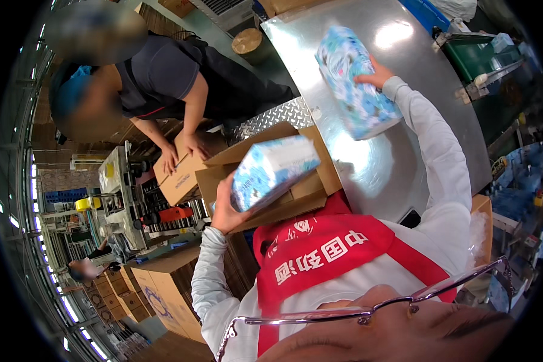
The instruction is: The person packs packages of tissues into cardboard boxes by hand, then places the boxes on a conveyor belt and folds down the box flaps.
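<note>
Over the open cardboard box in front of me, my left hand grips a blue-and-white floral tissue pack by its left end. The pack is tilted and hides part of the box's inside. Out to the right, my right hand is closed on the side of a second tissue pack, with the same blue floral wrap. This one is over the shiny metal table and slightly blurred; I cannot tell whether it touches the surface.
A co-worker at the left has both hands on a closed carton beside my box. A dark phone lies at the table's near edge. Left of me are a roller line with a red tool and a big carton.
</note>
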Available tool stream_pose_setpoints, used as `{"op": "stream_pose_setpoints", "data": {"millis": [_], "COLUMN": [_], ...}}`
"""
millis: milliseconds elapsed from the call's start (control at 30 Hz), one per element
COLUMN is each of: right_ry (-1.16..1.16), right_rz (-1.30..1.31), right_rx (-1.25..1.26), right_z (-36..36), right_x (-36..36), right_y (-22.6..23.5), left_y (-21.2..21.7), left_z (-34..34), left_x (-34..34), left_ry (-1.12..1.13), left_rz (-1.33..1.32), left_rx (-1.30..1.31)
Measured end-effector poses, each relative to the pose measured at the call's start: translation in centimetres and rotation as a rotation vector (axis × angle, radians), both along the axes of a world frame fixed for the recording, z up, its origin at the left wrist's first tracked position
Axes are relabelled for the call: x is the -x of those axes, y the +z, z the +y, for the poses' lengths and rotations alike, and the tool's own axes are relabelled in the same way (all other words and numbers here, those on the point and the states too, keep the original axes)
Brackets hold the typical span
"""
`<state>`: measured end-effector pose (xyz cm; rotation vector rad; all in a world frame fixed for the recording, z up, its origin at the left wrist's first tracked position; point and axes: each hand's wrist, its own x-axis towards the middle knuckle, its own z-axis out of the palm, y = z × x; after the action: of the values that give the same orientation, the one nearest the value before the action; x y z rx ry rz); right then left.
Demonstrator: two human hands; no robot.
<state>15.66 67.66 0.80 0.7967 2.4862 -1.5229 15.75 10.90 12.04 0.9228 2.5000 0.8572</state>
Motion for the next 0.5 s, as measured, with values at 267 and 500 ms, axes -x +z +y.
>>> {"op": "stream_pose_setpoints", "data": {"millis": [267,500], "right_ry": [0.598,1.278], "right_rz": [0.789,0.121], "right_rx": [0.326,-0.548], "right_z": [-26.6,-45.7], "right_x": [1.9,3.4], "right_y": [4.8,-8.8], "left_y": [-19.4,-28.3], "left_z": [-5.5,-9.7], "left_x": [-2.8,-3.1], "left_ry": [-0.353,-0.220], "left_rz": [0.154,-0.160], "left_rx": [0.540,0.538]}}
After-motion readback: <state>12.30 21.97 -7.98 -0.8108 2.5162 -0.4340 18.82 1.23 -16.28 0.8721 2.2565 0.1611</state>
